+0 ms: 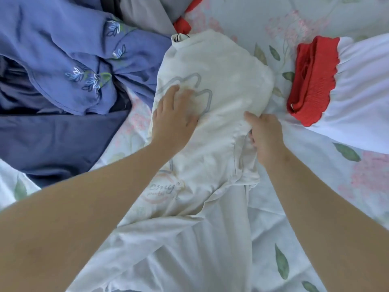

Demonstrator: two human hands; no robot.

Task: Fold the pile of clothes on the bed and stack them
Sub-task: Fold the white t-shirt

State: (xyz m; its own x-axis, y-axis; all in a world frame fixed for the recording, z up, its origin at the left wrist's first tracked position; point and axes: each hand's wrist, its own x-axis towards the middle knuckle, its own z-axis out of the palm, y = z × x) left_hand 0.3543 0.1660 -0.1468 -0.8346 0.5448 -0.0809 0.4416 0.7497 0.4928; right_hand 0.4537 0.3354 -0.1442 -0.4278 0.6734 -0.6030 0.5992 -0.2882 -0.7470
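Observation:
A cream-white printed T-shirt [219,72] lies partly folded in the middle of the bed. My left hand [174,114] presses flat on its printed front. My right hand [265,138] pinches a fold of the shirt's fabric at its right edge, near the sleeve. To the left lies a heap of unfolded clothes: a blue embroidered garment [69,49] over dark navy cloth [56,140]. At the right sits a white garment with a red smocked band [311,81].
The bed is covered by a pale floral sheet [305,218] with green leaves and pink flowers. Grey cloth [147,11] and a red piece [182,25] lie at the top behind the shirt.

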